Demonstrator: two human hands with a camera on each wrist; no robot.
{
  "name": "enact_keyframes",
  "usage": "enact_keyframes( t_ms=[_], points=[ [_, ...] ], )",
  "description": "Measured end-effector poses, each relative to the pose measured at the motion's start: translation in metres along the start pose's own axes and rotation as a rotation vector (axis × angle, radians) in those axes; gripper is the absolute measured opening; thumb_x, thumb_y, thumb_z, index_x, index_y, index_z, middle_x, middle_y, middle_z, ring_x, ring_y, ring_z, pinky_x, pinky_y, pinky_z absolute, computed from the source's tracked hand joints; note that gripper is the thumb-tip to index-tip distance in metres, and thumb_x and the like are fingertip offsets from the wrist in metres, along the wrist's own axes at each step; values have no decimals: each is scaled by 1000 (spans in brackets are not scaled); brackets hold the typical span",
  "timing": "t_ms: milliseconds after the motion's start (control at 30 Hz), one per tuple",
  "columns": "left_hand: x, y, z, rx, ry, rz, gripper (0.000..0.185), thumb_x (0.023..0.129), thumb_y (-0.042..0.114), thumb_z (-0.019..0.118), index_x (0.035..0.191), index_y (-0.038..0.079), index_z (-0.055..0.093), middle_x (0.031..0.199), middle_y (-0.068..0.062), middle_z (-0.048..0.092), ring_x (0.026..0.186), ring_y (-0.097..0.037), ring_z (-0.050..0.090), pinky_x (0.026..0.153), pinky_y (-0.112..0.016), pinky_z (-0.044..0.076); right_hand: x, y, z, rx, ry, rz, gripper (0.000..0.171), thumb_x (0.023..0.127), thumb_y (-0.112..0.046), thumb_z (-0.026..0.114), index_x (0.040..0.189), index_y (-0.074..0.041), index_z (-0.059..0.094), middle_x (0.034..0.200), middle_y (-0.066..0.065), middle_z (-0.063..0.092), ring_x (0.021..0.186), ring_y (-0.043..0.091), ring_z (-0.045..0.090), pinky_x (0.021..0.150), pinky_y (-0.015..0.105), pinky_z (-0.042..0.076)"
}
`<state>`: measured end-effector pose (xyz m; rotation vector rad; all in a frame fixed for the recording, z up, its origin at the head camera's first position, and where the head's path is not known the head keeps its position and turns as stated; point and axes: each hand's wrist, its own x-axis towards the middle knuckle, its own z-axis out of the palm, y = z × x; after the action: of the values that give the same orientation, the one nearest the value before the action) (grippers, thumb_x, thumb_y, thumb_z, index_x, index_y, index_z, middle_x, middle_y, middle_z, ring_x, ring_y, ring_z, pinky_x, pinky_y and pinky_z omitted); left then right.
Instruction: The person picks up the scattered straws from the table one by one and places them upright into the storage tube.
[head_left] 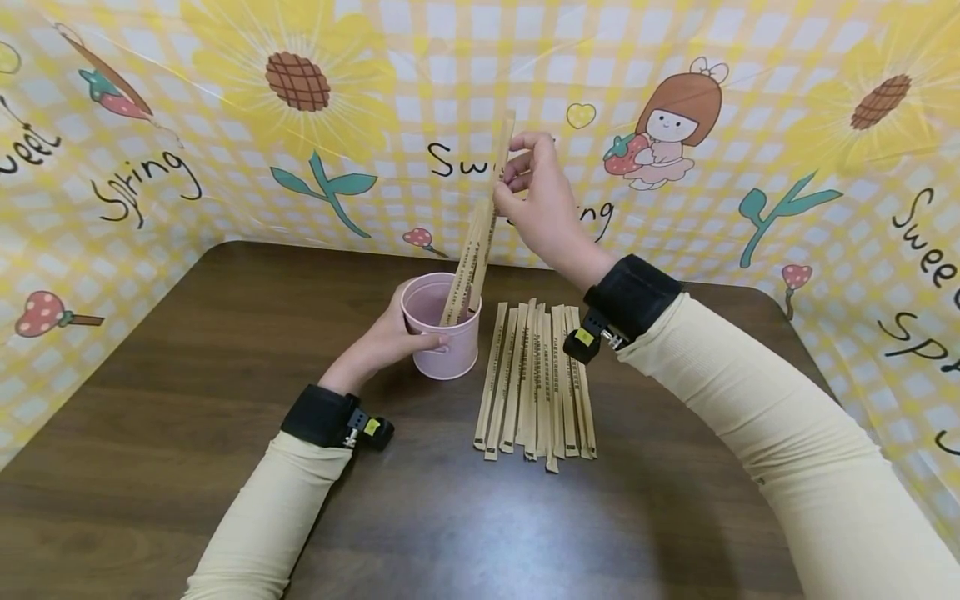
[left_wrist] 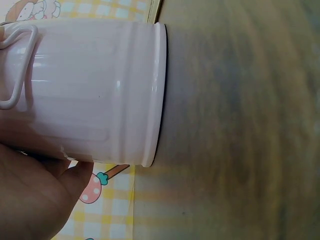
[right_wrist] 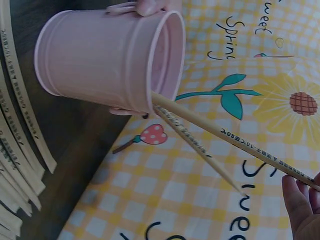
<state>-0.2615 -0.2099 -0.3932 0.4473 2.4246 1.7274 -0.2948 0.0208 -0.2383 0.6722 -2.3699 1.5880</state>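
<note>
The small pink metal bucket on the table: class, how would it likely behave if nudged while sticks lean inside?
The small pink metal bucket looks thin-walled, so probably light. Long paper-wrapped sticks lean high over its rim, so it may tip; the left hand holding it suggests that. Its glossy side seems slippery.

Pink bucket [right_wrist: 100, 65] with two wrapped chopsticks [right_wrist: 200, 140] inside, one between right-hand fingers [right_wrist: 300, 200].

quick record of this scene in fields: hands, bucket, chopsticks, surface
left hand: left hand grips the pink metal bucket
right hand: right hand pinches one wrapped chopstick pair, its lower end in the bucket
in bucket: another wrapped pair leans against the rim
on table: row of wrapped chopsticks lies right of the bucket
surface: dark wooden table
backdrop: yellow checked sunflower cloth
</note>
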Motion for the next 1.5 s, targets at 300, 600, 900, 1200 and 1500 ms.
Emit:
enact_keyframes(
  t_ms=[300,600,900,1200,1500],
  points=[
    [0,-1,1,-14,1,-1,95,81,3,75,156,1,16,154,-26,32,141,-39,37,119,-51,30,-9,22,7,60,-31,72,43,98,2,49,138,0,33,104,5,47,94,17,57,83,32,58],
    [1,0,0,-40,-3,5,97,81,3,76,157,4,15,155,-24,31,142,-37,37,119,-51,29,-11,34,13,64,-56,119,44,100,1,50,140,0,32,105,7,50,96,21,59,87,39,59],
    [0,1,1,-36,-9,6,97,81,3,75,156,4,15,156,-24,29,142,-38,35,120,-53,28,-13,40,23,61,-67,149,46,99,2,52,141,1,34,108,10,52,101,24,61,90,44,59],
    [0,2,1,-46,-3,25,95,80,0,75,156,1,17,156,-25,31,142,-38,36,121,-51,27,-12,53,35,125,-90,194,47,99,2,52,142,2,34,108,10,53,98,22,61,91,45,59],
    [1,1,1,-31,-5,0,97,80,4,75,157,4,15,157,-23,30,143,-36,34,121,-52,28,-11,60,42,102,-107,194,47,99,1,54,142,2,36,110,14,55,100,29,65,91,49,59]
  ],
)
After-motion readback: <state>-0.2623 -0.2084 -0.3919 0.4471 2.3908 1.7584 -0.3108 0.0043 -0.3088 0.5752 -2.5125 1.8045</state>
